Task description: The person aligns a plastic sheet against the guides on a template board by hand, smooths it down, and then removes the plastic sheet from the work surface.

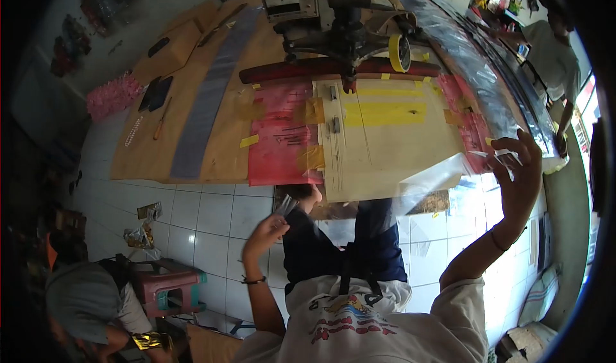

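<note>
A clear plastic sheet (430, 178) stretches between my hands, in front of the table's near edge. My left hand (268, 229) is closed on a gathered end of clear plastic, low on the left side. Raised at the right, my right hand (520, 167) pinches the other end of the sheet near the red strip. Behind the plastic lies a beige board (398, 154) with yellow tape strips (385, 113) across its upper part. A red sheet (279, 151) is beside it on the left, joined by brown tape.
A black machine head (348, 42) with a yellow tape roll (399, 53) hangs over the wooden table (144, 151). A screwdriver (160, 122) lies at the left. One person (96, 299) bends near a stool (170, 287); another person (552, 55) stands at the right.
</note>
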`<action>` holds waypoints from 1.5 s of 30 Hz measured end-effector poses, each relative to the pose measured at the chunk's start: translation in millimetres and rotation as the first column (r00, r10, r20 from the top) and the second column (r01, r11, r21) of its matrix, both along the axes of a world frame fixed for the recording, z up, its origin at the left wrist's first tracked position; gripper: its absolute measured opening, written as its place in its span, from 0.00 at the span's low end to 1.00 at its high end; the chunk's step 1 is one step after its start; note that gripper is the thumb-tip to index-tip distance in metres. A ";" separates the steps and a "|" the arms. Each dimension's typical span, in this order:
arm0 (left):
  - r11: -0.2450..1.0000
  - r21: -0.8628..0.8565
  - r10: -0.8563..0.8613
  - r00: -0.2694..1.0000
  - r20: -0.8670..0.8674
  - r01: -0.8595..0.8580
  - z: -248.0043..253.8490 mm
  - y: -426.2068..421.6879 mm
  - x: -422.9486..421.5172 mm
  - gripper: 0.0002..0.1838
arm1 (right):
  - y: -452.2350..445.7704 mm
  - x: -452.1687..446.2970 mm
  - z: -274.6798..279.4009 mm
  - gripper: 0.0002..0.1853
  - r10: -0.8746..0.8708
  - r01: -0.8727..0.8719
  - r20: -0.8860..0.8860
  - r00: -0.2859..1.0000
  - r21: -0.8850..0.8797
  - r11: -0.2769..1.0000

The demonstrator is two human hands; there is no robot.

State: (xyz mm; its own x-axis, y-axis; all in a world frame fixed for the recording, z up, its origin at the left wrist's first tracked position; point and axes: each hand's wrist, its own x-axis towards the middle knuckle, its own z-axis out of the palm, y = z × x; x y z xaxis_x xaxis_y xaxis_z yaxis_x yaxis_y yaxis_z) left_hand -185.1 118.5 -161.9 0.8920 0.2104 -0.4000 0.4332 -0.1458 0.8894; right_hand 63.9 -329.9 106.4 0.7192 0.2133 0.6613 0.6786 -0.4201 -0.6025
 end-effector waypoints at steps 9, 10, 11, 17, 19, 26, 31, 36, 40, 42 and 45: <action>0.903 0.395 -0.358 0.801 0.480 0.167 83.6 -104.1 64.8 0.70 | 97.3 18.4 66.6 0.30 0.644 -0.569 0.092 0.759 -0.388 0.726; 0.916 0.357 -0.355 0.780 0.516 0.181 88.7 -111.1 72.0 0.71 | 109.9 14.1 71.6 0.32 0.672 -0.614 0.008 0.740 -0.400 0.680; 0.927 0.319 -0.351 0.757 0.550 0.198 93.8 -118.0 79.3 0.72 | 123.1 15.9 72.1 0.34 0.719 -0.677 -0.054 0.693 -0.389 0.624; 0.964 -0.096 -0.200 0.912 0.359 0.250 74.3 -126.9 76.8 0.65 | 163.0 42.5 50.0 0.38 0.659 -0.680 -0.242 0.712 -0.471 0.562; 0.963 -0.158 -0.186 0.962 0.200 0.219 76.7 -124.6 68.5 0.66 | 173.3 54.9 35.2 0.36 0.598 -0.639 -0.275 0.753 -0.524 0.563; 0.689 0.191 -0.688 0.714 -0.128 0.699 91.1 -124.4 44.7 0.35 | 195.4 113.0 -57.3 0.27 0.548 -0.594 -0.266 0.793 -0.539 0.598; 0.813 0.454 -0.572 0.642 0.511 0.364 174.3 -119.7 73.0 0.23 | 199.0 107.8 -89.5 0.30 0.480 -0.518 -0.212 0.851 -0.485 0.705; 0.586 0.803 -0.569 0.648 0.507 -0.113 152.5 -135.8 135.0 0.31 | 197.5 102.2 -87.3 0.27 0.382 -0.424 -0.191 0.904 -0.516 0.745; 0.576 0.806 -0.537 0.682 0.497 -0.133 144.6 -142.6 139.5 0.34 | 195.4 108.3 -89.2 0.21 0.334 -0.266 0.047 0.941 -0.509 0.819; 0.568 0.809 -0.525 0.692 0.495 -0.149 139.8 -144.7 139.3 0.36 | 192.3 108.0 -85.5 0.18 0.352 -0.168 0.215 0.911 -0.586 0.793; 0.553 0.814 -0.512 0.698 0.500 -0.177 135.5 -146.6 138.5 0.38 | 187.6 81.2 -74.2 0.17 0.453 -0.529 -0.273 0.849 -0.459 0.714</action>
